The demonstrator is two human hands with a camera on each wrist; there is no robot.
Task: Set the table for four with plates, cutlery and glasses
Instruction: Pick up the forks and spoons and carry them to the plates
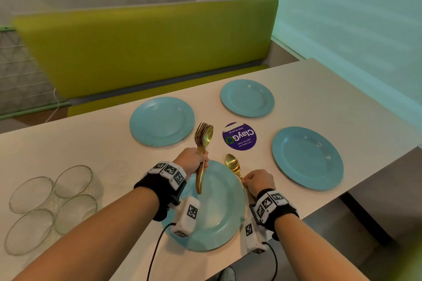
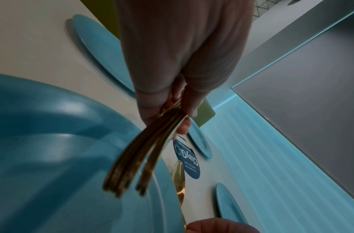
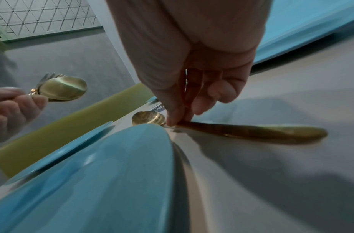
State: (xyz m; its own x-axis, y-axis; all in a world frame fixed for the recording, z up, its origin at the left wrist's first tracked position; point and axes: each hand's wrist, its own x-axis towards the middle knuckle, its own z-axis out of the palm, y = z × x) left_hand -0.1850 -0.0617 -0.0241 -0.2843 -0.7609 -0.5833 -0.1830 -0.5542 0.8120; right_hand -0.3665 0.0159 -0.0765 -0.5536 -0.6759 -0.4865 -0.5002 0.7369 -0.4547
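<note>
right hand (image 1: 259, 181) pinches a single gold metal spoon (image 1: 232, 164) just right of the near round blue plate (image 1: 219, 219) on the white counter (image 1: 109, 159); left hand (image 1: 194, 161) grips the bundle of gold forks and spoons (image 1: 202, 143); I'd lay it flat, parallel to the rim, not touching

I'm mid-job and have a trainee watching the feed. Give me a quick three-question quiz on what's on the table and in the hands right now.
1. How many blue plates lie on the table?
2. True or false: the right hand pinches a single gold spoon just right of the nearest plate.
3. What does the left hand hold? A) one glass B) a bundle of cutlery C) nothing

Key
1. Four.
2. True; the right wrist view shows fingertips pinching its neck, the spoon low over the table beside the plate's rim.
3. B; gold forks and spoons gripped together. The four glasses stand grouped on the left.
</note>
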